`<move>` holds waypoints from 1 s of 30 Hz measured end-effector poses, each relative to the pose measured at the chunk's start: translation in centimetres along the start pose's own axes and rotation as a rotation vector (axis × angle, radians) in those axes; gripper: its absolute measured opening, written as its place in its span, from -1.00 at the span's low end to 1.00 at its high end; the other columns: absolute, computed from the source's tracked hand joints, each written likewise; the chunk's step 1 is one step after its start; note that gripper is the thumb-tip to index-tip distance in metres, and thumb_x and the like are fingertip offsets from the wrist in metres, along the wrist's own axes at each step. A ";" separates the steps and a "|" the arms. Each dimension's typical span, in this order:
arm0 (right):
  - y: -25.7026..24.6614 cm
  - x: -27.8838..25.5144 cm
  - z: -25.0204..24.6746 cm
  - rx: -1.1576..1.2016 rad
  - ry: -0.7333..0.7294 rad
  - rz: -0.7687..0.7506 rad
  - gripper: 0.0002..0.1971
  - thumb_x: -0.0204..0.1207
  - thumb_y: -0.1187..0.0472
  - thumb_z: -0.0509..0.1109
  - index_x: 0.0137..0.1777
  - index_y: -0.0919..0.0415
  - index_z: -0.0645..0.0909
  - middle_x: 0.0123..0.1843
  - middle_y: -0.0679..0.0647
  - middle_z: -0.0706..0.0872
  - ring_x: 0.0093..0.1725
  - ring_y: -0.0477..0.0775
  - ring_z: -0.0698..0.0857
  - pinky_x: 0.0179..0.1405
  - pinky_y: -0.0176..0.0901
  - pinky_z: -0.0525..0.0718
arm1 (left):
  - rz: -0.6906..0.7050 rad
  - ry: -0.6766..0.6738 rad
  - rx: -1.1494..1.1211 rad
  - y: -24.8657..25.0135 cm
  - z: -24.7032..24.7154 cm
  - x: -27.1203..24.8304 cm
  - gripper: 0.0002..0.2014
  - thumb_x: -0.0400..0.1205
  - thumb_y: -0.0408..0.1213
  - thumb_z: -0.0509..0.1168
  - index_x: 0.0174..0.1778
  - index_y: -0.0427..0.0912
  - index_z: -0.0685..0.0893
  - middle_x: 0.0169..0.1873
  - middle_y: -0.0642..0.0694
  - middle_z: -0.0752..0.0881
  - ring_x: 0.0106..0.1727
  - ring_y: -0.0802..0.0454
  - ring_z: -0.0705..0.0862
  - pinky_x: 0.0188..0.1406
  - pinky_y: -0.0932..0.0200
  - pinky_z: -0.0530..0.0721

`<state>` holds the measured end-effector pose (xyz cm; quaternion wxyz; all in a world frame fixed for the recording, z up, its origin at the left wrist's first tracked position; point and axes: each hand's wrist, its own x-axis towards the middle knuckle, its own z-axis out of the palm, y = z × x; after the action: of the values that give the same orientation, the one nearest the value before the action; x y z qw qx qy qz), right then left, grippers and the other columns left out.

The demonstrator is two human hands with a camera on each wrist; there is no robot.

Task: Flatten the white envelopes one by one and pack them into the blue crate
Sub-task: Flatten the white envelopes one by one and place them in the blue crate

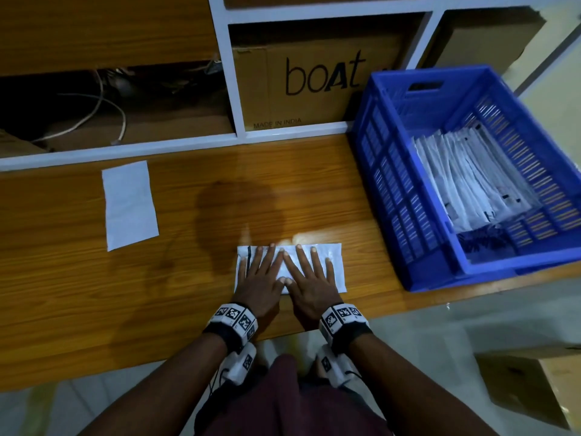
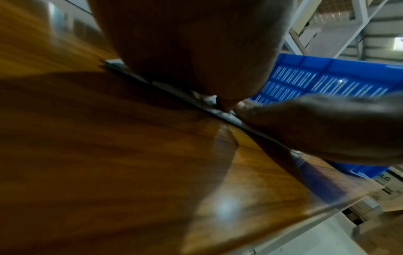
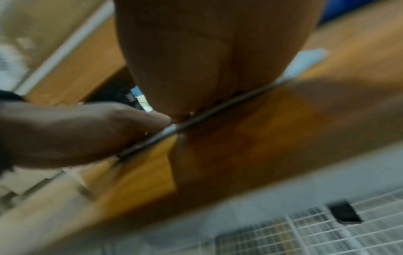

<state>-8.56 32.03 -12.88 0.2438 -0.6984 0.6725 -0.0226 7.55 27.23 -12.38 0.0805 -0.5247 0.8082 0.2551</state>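
A white envelope (image 1: 334, 262) lies flat near the front edge of the wooden table (image 1: 78, 294). My left hand (image 1: 259, 273) and right hand (image 1: 309, 275) press on it side by side, palms down, fingers straight and spread, thumbs touching. In the left wrist view the envelope's edge (image 2: 226, 117) shows thin under the left palm (image 2: 196, 51), with the right hand (image 2: 316, 129) beside it. The right wrist view shows the right palm (image 3: 207, 60) on the envelope edge (image 3: 170, 130). A second white envelope (image 1: 130, 204) lies at the left. The blue crate (image 1: 393, 184) at the right holds several white envelopes (image 1: 471, 180).
A white shelf frame (image 1: 232, 89) runs along the back of the table, holding a cardboard box (image 1: 314, 86) and loose cables (image 1: 94, 114). Another cardboard box (image 1: 534, 388) stands on the floor at the lower right. The crate overhangs the table's right end.
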 end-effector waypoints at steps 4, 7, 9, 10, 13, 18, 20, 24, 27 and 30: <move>0.3 0.1 0.2 -0.018 -0.010 0.011 -0.42 0.78 -0.22 -0.22 0.73 -0.29 -0.35 0.74 -0.17 -0.47 0.68 0.03 -0.53 0.66 0.21 -0.44 | -0.031 0.147 -0.004 -0.7 -0.9 -0.2 -0.32 0.85 0.05 -0.08 0.80 0.00 -0.30 0.73 0.04 -0.38 0.79 -0.06 -0.34 0.70 -0.23 -0.34; 0.3 0.1 0.0 -0.021 -0.033 0.002 -0.41 0.78 -0.22 -0.22 0.73 -0.27 -0.36 0.73 -0.16 -0.48 0.68 0.05 -0.53 0.66 0.23 -0.44 | -0.017 0.111 0.099 -1.5 -0.5 -0.2 -0.33 0.84 0.11 -0.18 0.78 0.04 -0.35 0.76 0.03 -0.40 0.79 -0.10 -0.35 0.70 -0.30 -0.32; 0.3 0.1 0.0 -0.017 -0.037 -0.002 -0.41 0.78 -0.22 -0.22 0.73 -0.27 -0.36 0.73 -0.15 -0.48 0.68 0.05 -0.53 0.66 0.23 -0.44 | -0.027 0.054 0.101 -2.0 0.0 -0.2 -0.33 0.80 0.19 -0.30 0.77 0.06 -0.40 0.75 0.06 -0.43 0.79 -0.09 -0.36 0.70 -0.28 -0.33; 0.2 0.1 -0.1 -0.018 -0.040 -0.001 -0.41 0.78 -0.22 -0.23 0.73 -0.27 -0.36 0.73 -0.15 -0.48 0.68 0.05 -0.53 0.66 0.24 -0.44 | -0.029 0.042 0.099 -2.2 0.3 -0.2 -0.32 0.77 0.22 -0.36 0.76 0.07 -0.41 0.73 0.08 -0.45 0.79 -0.08 -0.36 0.70 -0.28 -0.34; 0.2 0.1 -0.8 -0.010 -0.103 -0.002 -0.39 0.77 -0.22 -0.19 0.74 -0.24 -0.34 0.74 -0.12 -0.47 0.70 0.07 -0.48 0.66 0.27 -0.41 | -0.041 0.004 0.072 -2.1 0.0 0.0 -0.34 0.83 0.18 -0.25 0.77 0.08 -0.39 0.71 0.11 -0.46 0.78 -0.06 -0.38 0.71 -0.27 -0.35; 0.5 0.5 -4.3 -0.015 -0.103 0.013 -0.24 0.73 0.15 0.14 0.78 -0.14 -0.24 0.80 0.07 -0.32 0.76 0.27 -0.27 0.69 0.34 -0.14 | -0.066 -0.047 0.068 -1.7 -1.1 -0.1 -0.32 0.84 0.17 -0.13 0.80 0.09 -0.29 0.78 0.07 -0.33 0.79 -0.05 -0.34 0.70 -0.30 -0.32; 0.7 0.9 -5.7 -0.066 -0.145 0.043 -0.21 0.72 0.17 0.19 0.78 -0.11 -0.23 0.81 0.06 -0.21 0.77 0.26 -0.23 0.69 0.33 -0.14 | -0.073 -0.034 0.023 -1.5 -1.8 -0.1 -0.30 0.83 0.15 -0.01 0.82 0.10 -0.20 0.81 0.08 -0.23 0.81 -0.06 -0.25 0.69 -0.37 -0.24; 0.8 2.0 -7.3 -0.142 -0.098 0.044 -0.18 0.61 0.07 0.38 0.77 -0.02 0.01 0.69 0.10 0.30 0.70 0.27 0.14 0.66 0.31 0.05 | -0.049 0.072 -0.019 -0.4 -4.1 0.2 -0.26 0.76 0.08 0.23 0.80 0.16 -0.02 0.75 0.00 0.20 0.79 -0.08 -0.01 0.70 -0.39 -0.11; 0.3 2.6 -8.3 -0.222 -0.138 0.028 -0.34 0.55 0.10 0.43 0.64 0.01 0.32 0.52 0.13 0.51 0.55 0.28 0.38 0.61 0.31 0.16 | -0.047 0.074 0.024 0.1 -5.2 0.7 -0.31 0.72 0.01 0.32 0.75 0.12 0.18 0.68 -0.05 0.32 0.80 -0.16 -0.08 0.70 -0.39 -0.14; 0.2 2.6 -8.5 -0.226 -0.126 0.033 -0.52 0.52 0.11 0.42 0.45 -0.01 0.52 0.42 0.12 0.52 0.45 0.26 0.45 0.52 0.30 0.27 | -0.030 0.049 0.050 -0.1 -5.8 1.2 -0.54 0.69 -0.03 0.38 0.53 0.10 0.53 0.58 -0.07 0.44 0.79 -0.22 -0.02 0.70 -0.43 -0.17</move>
<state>-11.54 26.91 -6.20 0.2056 -0.7104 0.6654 0.1012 7.92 23.32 -7.90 0.0773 -0.5408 0.8080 0.2206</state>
